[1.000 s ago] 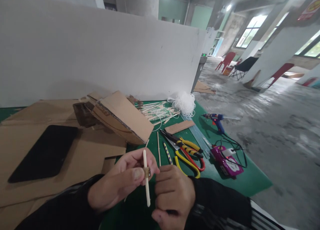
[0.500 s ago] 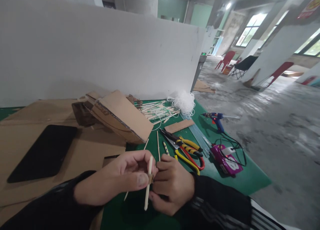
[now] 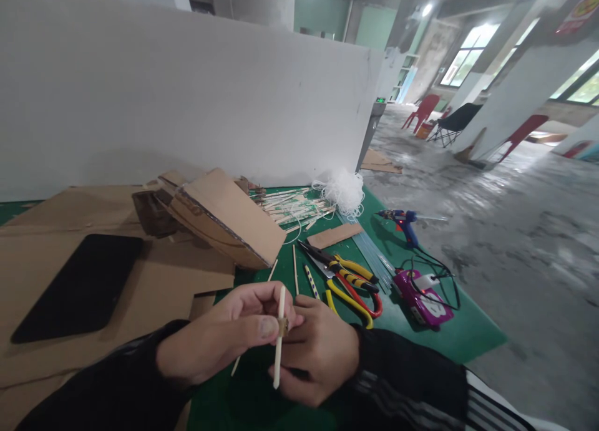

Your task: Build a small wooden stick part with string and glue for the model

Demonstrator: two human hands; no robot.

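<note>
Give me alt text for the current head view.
A person's left hand pinches a slim pale stick by a small brown piece near its middle, the right hand close beside it. Beyond, a green table holds a cardboard structure, white string, hand tools and a blue glue gun.

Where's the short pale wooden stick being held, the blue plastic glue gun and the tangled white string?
Short pale wooden stick [image 3: 277, 360]: head view, on its lower half.
Blue plastic glue gun [image 3: 410, 232]: head view, on its handle.
Tangled white string [image 3: 345, 194]: head view, middle of its heap.
</note>
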